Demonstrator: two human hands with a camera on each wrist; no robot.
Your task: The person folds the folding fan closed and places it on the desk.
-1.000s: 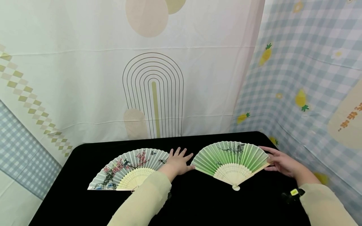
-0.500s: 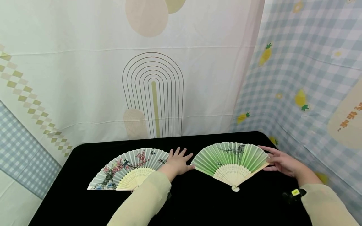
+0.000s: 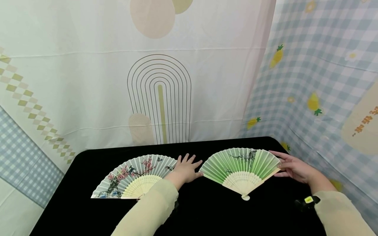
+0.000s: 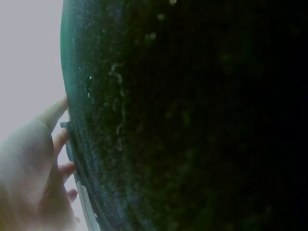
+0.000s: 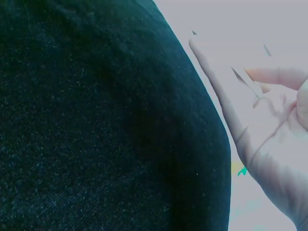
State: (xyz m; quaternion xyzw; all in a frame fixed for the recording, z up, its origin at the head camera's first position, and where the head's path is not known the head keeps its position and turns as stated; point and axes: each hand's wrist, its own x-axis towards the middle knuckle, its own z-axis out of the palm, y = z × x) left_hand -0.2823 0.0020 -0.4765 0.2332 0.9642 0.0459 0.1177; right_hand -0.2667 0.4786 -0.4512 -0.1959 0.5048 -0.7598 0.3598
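Observation:
In the head view a green folding fan (image 3: 212, 170), spread out with pale ribs and a dark branch print, lies at the right on the black-covered table. The right hand (image 3: 295, 170) holds its right edge between thumb and fingers. At the fan's left corner is the thumb of the left hand (image 3: 186, 170), whose fingers are spread on the cloth. A white folding fan (image 3: 138, 170) with pink blossoms lies spread at the left, partly hidden by the left forearm. The left wrist view shows the left hand (image 4: 29, 168); the right wrist view shows the right hand (image 5: 269, 139).
Black cloth covers the table (image 3: 212, 216). Behind it hangs a white patterned curtain (image 3: 218, 91), with a blue checked curtain (image 3: 301, 65) along the right side. A black device with a yellow label (image 3: 308, 200) sits at the right wrist.
The right hand and the right edge of the green fan have shifted very slightly left. The left hand and the white fan stay in place.

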